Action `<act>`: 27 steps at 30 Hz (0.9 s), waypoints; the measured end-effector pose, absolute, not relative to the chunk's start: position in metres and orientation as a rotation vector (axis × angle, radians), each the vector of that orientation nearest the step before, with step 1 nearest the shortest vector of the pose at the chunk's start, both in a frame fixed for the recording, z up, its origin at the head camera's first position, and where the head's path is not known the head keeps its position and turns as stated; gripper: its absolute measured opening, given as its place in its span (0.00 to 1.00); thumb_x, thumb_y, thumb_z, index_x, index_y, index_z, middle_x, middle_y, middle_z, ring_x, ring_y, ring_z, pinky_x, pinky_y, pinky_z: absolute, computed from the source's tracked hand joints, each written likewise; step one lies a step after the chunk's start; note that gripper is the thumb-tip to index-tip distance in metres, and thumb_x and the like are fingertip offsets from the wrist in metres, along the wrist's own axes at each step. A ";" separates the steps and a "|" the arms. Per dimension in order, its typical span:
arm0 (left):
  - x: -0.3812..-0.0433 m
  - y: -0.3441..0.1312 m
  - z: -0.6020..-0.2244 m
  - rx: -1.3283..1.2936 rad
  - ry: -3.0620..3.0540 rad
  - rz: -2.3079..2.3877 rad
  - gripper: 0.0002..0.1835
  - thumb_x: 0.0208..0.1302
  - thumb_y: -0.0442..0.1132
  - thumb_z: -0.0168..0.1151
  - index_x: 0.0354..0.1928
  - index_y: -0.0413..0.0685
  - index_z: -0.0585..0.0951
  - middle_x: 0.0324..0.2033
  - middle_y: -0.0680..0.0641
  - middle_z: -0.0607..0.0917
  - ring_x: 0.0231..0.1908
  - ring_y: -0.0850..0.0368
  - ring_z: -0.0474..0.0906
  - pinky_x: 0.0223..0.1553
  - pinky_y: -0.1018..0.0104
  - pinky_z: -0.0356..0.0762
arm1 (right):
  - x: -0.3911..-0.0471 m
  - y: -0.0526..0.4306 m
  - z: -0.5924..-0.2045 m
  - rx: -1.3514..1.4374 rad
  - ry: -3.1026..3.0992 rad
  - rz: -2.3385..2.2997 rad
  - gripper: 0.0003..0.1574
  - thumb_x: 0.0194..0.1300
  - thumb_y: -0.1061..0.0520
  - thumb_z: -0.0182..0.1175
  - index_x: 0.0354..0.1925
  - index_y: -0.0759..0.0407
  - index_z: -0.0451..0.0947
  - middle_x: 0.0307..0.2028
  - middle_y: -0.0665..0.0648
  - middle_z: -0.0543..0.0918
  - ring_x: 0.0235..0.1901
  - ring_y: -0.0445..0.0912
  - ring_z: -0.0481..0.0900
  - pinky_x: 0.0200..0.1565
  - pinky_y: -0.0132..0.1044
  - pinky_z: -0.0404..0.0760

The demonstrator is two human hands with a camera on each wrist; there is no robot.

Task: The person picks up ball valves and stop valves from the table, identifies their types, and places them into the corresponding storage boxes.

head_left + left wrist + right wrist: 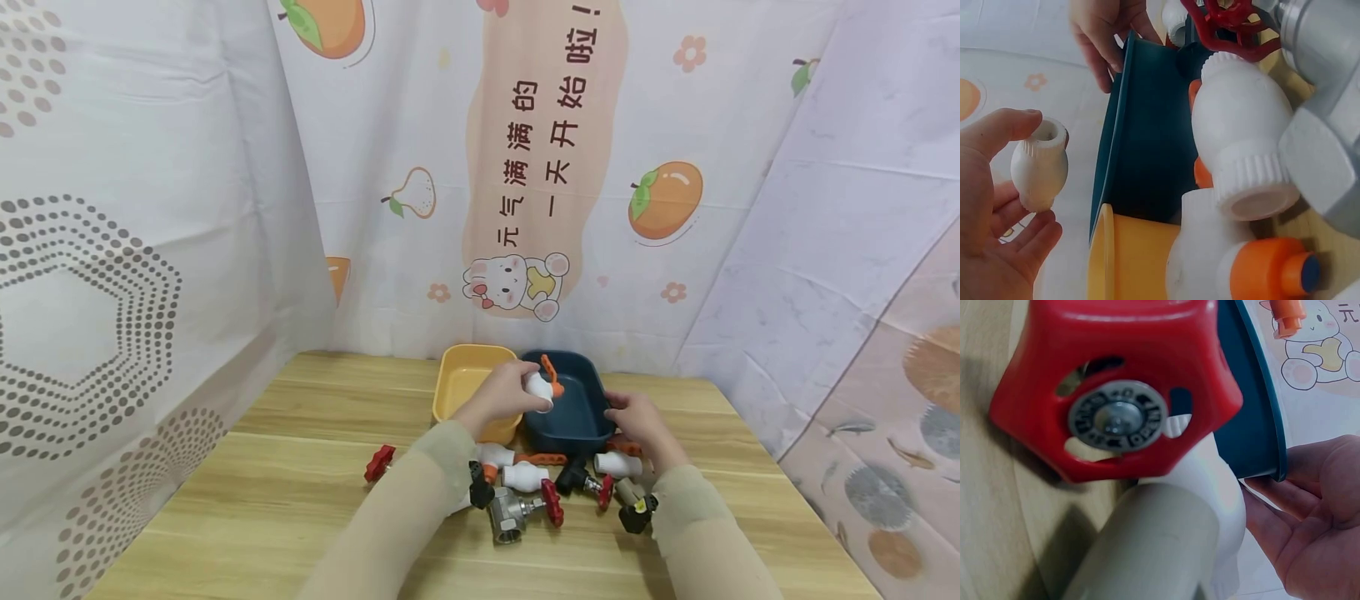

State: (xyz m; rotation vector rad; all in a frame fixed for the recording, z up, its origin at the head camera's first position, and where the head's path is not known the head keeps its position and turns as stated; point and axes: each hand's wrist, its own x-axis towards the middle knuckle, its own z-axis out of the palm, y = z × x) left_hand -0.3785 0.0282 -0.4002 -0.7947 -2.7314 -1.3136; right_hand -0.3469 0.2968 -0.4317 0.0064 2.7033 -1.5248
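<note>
My left hand (504,393) holds a white plastic ball valve (537,390) with an orange lever above the dark blue bin (570,443). In the left wrist view the thumb sits at the open end of the valve (1040,172), with fingertips at its other end. At the bin's right side, my right hand (642,423) grips the rim. The right wrist view has its fingers (1275,497) against the outside of the wall, partly hidden by the bin. A yellow bin (468,379) stands left of the blue one.
Before the bins lie several valves: white ball valves (525,477) with orange levers, a metal valve (507,512) with a red handwheel, and a black one (573,475). Another red handwheel (379,462) shows at left. A printed curtain (420,275) hangs behind the wooden table (315,433).
</note>
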 end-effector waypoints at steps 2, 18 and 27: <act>-0.378 0.030 -0.400 -0.785 -2.737 -1.315 0.39 0.54 0.46 0.80 0.67 0.43 0.77 0.53 0.48 0.82 0.42 0.58 0.78 0.43 0.67 0.82 | -0.347 0.297 -0.431 0.002 2.707 -1.520 0.32 0.74 0.68 0.52 0.72 0.75 0.62 0.66 0.79 0.67 0.51 0.65 0.82 0.40 0.51 0.87; -0.374 0.037 -0.409 -0.811 -2.803 -1.267 0.38 0.58 0.47 0.77 0.70 0.44 0.74 0.60 0.47 0.81 0.55 0.54 0.78 0.55 0.61 0.79 | -0.347 0.296 -0.433 0.017 2.705 -1.505 0.32 0.74 0.68 0.52 0.73 0.73 0.62 0.67 0.78 0.68 0.52 0.64 0.82 0.41 0.51 0.87; -0.372 0.031 -0.408 -0.780 -2.788 -1.356 0.35 0.63 0.47 0.73 0.70 0.46 0.73 0.66 0.46 0.77 0.66 0.48 0.72 0.64 0.54 0.72 | -0.346 0.295 -0.432 0.009 2.707 -1.515 0.32 0.74 0.68 0.53 0.72 0.74 0.62 0.67 0.78 0.68 0.54 0.65 0.81 0.40 0.51 0.87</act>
